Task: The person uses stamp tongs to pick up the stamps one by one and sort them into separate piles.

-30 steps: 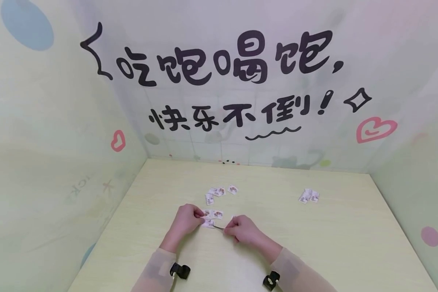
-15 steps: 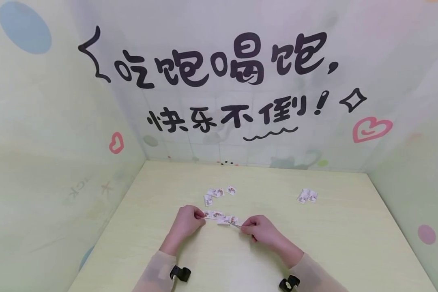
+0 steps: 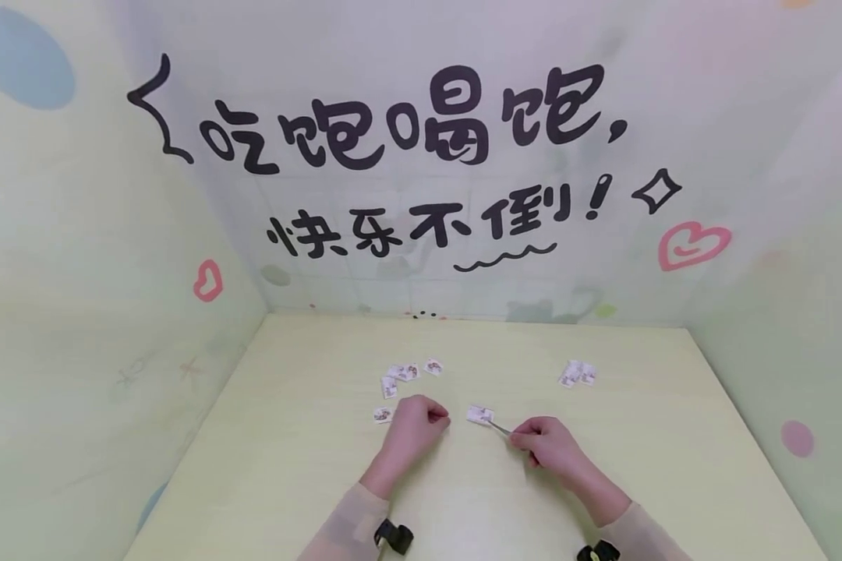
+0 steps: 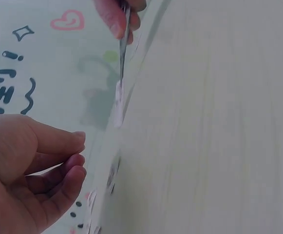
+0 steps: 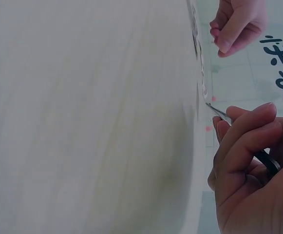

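Observation:
My right hand (image 3: 550,448) pinches a pair of tweezers (image 3: 500,428). The tweezers' tips meet a small white printed square (image 3: 479,414) in the head view; the left wrist view shows that white piece (image 4: 119,105) edge-on at the tips. My left hand (image 3: 415,428) hovers to its left, fingers loosely bent. Between its thumb and fingertips (image 4: 77,141) the left wrist view shows only a gap. Another printed square (image 3: 382,415) peeks out left of the left hand, which covers part of the table there.
Farther back on the pale table (image 3: 309,483) lie several similar squares (image 3: 403,372), with a single one (image 3: 433,366) beside them. A small overlapping group of squares (image 3: 577,373) sits at the back right. A printed wall (image 3: 365,288) stands behind the table.
The tweezers have moved right, and a white square now lies farther right at their tips. My left hand has left the row's left end and shifted right. The head view has turned slightly.

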`<action>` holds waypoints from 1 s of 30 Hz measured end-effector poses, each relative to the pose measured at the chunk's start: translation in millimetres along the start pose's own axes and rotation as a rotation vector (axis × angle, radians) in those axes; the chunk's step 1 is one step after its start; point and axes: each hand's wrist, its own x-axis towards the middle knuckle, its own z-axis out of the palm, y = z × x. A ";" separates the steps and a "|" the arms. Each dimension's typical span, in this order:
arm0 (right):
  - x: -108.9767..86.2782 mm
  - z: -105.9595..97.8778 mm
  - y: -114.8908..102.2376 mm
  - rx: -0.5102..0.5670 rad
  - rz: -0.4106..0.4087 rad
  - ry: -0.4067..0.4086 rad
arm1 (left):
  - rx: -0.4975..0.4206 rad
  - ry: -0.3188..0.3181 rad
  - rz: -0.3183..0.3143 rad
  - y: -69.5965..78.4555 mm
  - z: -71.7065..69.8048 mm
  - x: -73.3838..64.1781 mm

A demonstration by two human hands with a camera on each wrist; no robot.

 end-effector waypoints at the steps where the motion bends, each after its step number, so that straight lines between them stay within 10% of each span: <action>1: -0.2 0.3 0.2 -0.009 0.002 0.006 | -0.001 -0.010 0.000 3.9 6.8 1.0; 12: -1.5 3.0 3.0 -0.052 -0.005 0.018 | 0.068 0.013 -0.008 18.4 54.6 16.7; 30: 3.9 -11.6 4.3 -0.147 -0.014 -0.055 | -0.001 -0.007 -0.052 16.3 58.0 23.6</action>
